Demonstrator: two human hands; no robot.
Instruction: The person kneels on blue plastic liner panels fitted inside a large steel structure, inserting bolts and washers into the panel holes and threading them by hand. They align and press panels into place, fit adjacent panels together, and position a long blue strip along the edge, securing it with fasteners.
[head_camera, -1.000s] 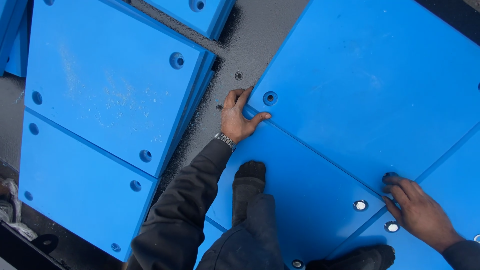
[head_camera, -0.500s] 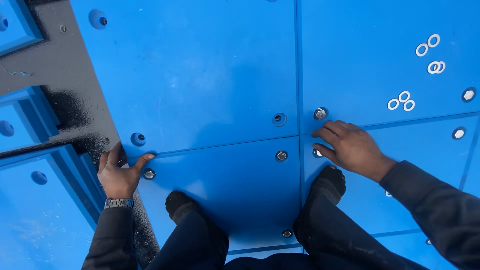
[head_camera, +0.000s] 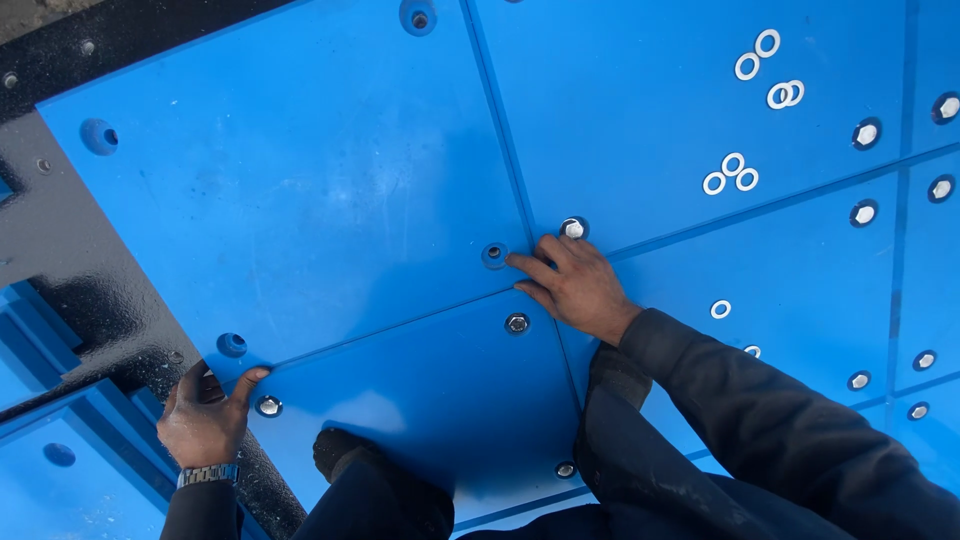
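Knees and dark trousers (head_camera: 600, 470) nearest, on blue panels. Left hand (head_camera: 205, 415) spread, gripping the panel's (head_camera: 300, 220) left corner edge beside a seated bolt (head_camera: 268, 405). Right hand (head_camera: 575, 285), fingers extended, touching an unfilled bolt hole (head_camera: 494, 254) where panel corners meet; neighbouring bolts seated. Farther off, loose washers (head_camera: 730, 175), more holes open, likely unfinished.

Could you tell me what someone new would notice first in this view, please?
Big bright blue panels fill the view, laid edge to edge and bolted at their corners. The right hand reaches to a corner hole at the centre, while the left hand grips a panel edge at lower left. Loose white washers lie scattered at upper right.
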